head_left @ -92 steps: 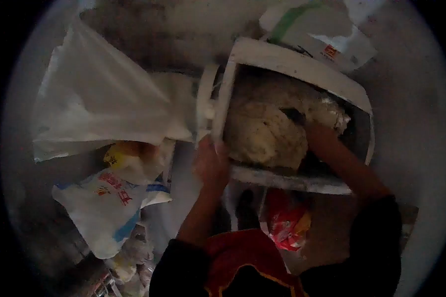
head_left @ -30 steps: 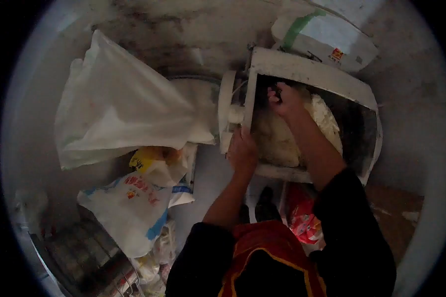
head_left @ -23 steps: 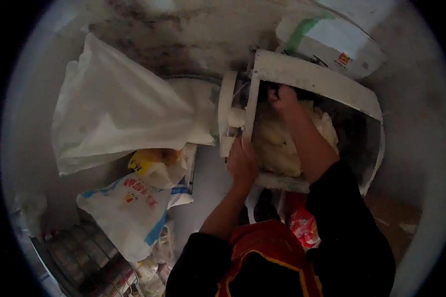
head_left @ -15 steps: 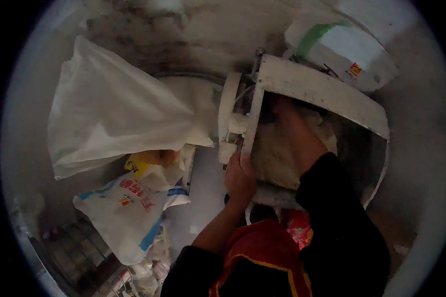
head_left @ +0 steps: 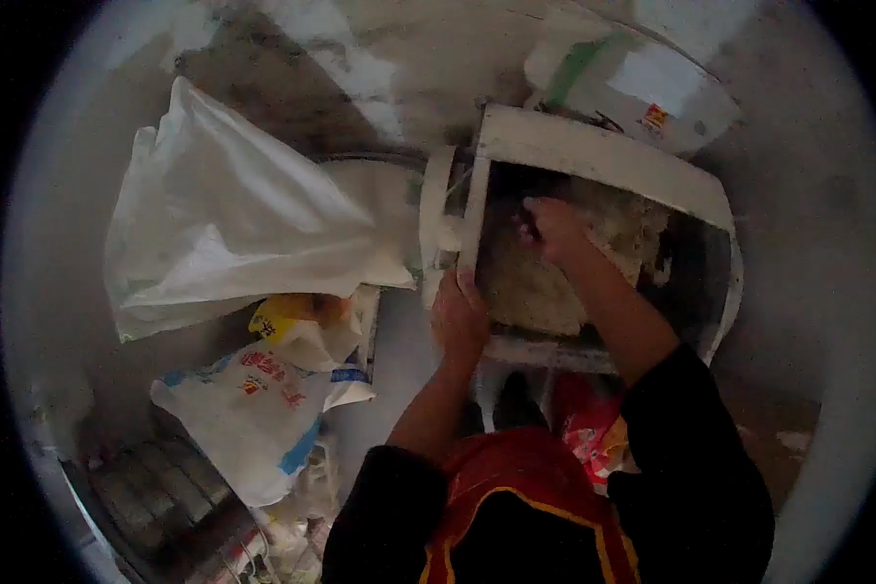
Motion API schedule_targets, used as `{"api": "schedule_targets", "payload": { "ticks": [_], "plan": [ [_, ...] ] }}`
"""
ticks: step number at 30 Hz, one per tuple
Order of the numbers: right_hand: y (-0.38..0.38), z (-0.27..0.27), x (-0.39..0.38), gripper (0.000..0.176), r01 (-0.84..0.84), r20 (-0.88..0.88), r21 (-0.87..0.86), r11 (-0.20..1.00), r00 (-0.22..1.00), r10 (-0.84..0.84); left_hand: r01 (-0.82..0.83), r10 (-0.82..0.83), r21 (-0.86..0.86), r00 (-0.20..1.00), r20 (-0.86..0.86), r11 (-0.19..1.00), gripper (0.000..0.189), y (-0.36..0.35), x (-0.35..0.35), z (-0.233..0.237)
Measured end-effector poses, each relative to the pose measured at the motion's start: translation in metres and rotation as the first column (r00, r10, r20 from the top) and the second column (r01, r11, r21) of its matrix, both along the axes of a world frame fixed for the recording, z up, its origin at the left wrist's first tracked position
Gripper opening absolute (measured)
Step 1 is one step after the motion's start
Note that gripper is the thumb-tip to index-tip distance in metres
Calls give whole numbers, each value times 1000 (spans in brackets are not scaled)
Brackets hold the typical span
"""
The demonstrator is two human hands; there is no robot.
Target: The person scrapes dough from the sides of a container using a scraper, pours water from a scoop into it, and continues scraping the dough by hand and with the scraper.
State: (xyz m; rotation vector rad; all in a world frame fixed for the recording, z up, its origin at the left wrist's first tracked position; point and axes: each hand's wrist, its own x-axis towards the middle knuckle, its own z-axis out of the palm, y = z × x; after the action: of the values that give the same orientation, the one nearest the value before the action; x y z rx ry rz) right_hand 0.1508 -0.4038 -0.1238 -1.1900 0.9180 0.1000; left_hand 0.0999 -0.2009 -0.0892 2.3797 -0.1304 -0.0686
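Observation:
A white box-shaped machine that looks like a dough mixer (head_left: 603, 151) stands in front of me, its top open. Pale dough-like stuff (head_left: 535, 292) lies in its dark bowl, partly hidden by my right arm. My left hand (head_left: 460, 316) is closed on the machine's left side edge, thumb upward. Over the back left of the dough is my right hand (head_left: 553, 229), its fingers curled in. Whether those fingers hold anything is hidden in the dim light.
To the left is a large white sack (head_left: 243, 224). Below it lie a yellow packet (head_left: 282, 319) and a printed white-and-blue bag (head_left: 248, 419). Another white bag (head_left: 642, 88) sits behind the machine. A red bag (head_left: 586, 423) is by my feet, and a dark rack (head_left: 165, 496) stands lower left.
My right hand has come up out of the back left of the bowl, and its curled fingers now show. The left hand stays on the machine's edge. The view has shifted slightly.

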Motion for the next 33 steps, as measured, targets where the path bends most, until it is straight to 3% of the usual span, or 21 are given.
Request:
{"api": "schedule_targets", "payload": {
  "ticks": [1, 3, 5, 8, 11, 14, 18, 20, 21, 24, 26, 27, 29, 33],
  "plan": [
    [5, -10, -10, 22, -141, 10, -287, 947, 989, 150, -8, 8, 8, 1000, -2, 1000, 41, 0, 0, 3],
    [15, -15, -31, 16, -260, -36, -590, 764, 954, 297, -29, 29, 23, 1000, -5, 999, 41, 1, 0, 9],
    [37, 33, -54, 18, -263, -49, -664, 700, 949, 310, -13, 14, 10, 999, -37, 1000, 41, 0, 2, 16],
    [46, 43, -71, 23, -248, -58, -857, 451, 917, 394, -9, 9, 12, 1000, -26, 1000, 40, 1, 0, 12],
    [54, 62, -76, 24, -195, 27, -870, 454, 898, 439, -26, 30, 53, 997, -76, 998, 41, -1, 2, 19],
    [58, 74, -71, 26, -321, -124, -835, 446, 901, 416, -43, 49, 57, 993, -110, 997, 41, -3, 4, 22],
    [52, 79, -61, 26, -416, -175, -814, 405, 841, 512, -2, 7, 36, 992, -127, 999, 42, 1, 6, 11],
    [44, 100, -56, 26, -469, -159, -769, 435, 800, 579, 28, -28, 34, 1000, 9, 999, 41, 3, 5, 2],
    [37, 90, -50, 27, -437, -119, -792, 427, 796, 593, 41, -43, 37, 996, 75, 998, 41, 3, 4, -2],
    [14, 49, -20, 30, -372, -67, -853, 367, 775, 629, 1, -1, -3, 1000, -18, 1000, 41, 0, 2, 4],
    [4, 30, 6, 33, -373, -118, -889, 267, 749, 652, -10, 14, 36, 992, -129, 999, 40, -5, 7, 16],
    [-2, 13, 15, 35, -378, -94, -879, 292, 736, 670, -14, 24, 58, 982, -189, 998, 40, -6, 8, 19],
    [-13, -23, 28, 38, -392, -47, -855, 340, 711, 702, -10, 15, 34, 990, -139, 999, 39, -5, 5, 15],
    [-22, -57, 56, 44, -80, -104, -995, -66, 696, 711, -55, 60, 31, 981, -183, 998, 37, -6, 7, 17]
  ]
}}
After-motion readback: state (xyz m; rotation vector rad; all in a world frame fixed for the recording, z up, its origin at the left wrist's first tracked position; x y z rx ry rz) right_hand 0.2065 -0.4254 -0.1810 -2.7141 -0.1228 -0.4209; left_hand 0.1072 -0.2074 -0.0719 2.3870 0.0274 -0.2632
